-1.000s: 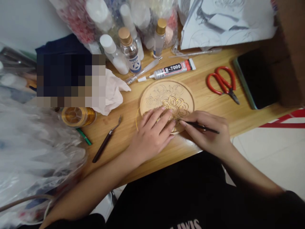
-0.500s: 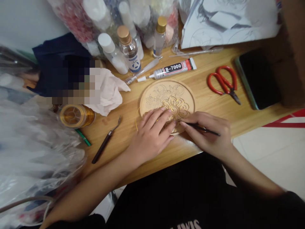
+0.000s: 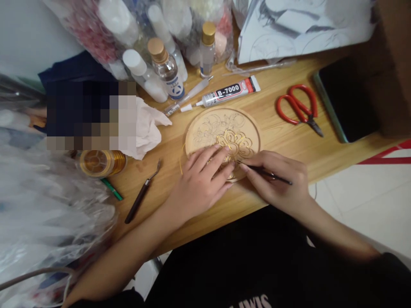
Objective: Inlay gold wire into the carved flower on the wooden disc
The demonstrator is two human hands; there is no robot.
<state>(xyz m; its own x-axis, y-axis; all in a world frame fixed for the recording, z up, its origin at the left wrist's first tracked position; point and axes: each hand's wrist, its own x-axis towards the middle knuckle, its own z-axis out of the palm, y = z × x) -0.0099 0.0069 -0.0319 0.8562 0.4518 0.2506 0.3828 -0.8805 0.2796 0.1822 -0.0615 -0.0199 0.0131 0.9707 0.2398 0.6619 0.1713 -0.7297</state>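
Note:
A round wooden plate (image 3: pixel 199 124) bears a drawn floral pattern and a flower outlined in gold wire (image 3: pixel 236 141). My left hand (image 3: pixel 201 182) lies over the plate's lower left part, fingers spread on the wirework. Between the thumb and fingers of my right hand (image 3: pixel 281 177) is a thin dark tool (image 3: pixel 276 175), its tip at the wire flower beside my left fingertips. What the tip touches is too small to make out. A loose end of gold wire (image 3: pixel 180 160) curves out past the plate's left edge.
Behind the plate lie a B-7000 glue tube (image 3: pixel 227 92) and bottles (image 3: pixel 168 72). Red-handled cutters (image 3: pixel 298 107) and a phone (image 3: pixel 346 102) are at right. A wire spool (image 3: pixel 102 162), a dark-handled hooked tool (image 3: pixel 138 201), crumpled tissue (image 3: pixel 144 128) and plastic bags (image 3: pixel 58 205) are at left.
The whole view has shifted slightly. Both hands keep about the same place on the plate, and the dark tool is still held at the wire flower.

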